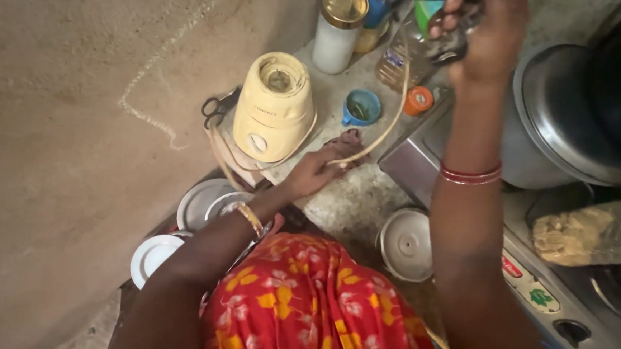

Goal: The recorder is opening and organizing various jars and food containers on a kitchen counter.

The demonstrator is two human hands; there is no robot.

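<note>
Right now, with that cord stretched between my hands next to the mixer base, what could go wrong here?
The thin tan cord runs taut from your left hand up to your right hand, passing close by the clear plastic bottle; a tug might tip it over. The cord also passes the small blue cup and the orange lid, so it could sweep them. The cream mixer base sits near the counter edge; pulling might drag it off.

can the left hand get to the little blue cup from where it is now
Probably yes. The left hand rests on the counter holding a tan cord, and the blue cup stands just beyond its fingers with bare counter between. Only the cord it grips crosses nearby, so it might need letting go.
</note>
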